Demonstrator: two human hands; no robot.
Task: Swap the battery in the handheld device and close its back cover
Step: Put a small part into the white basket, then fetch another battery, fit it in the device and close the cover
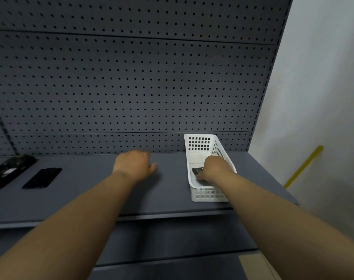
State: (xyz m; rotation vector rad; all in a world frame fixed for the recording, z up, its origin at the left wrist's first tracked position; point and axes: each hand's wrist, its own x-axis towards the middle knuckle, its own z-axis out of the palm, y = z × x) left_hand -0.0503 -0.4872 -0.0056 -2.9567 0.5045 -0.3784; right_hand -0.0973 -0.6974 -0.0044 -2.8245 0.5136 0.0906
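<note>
The handheld device lies open-backed at the far left of the grey shelf, its dark insides showing. Beside it, to the right, lies its flat black back cover. A white plastic basket stands on the right part of the shelf. My right hand reaches down into the basket, fingers closed around a dark battery on the basket floor. My left hand rests on the shelf in the middle, loosely curled, holding nothing.
The grey shelf backs onto a grey pegboard wall. A white wall with a yellow strip is at the right. Lower shelves show beneath the front edge.
</note>
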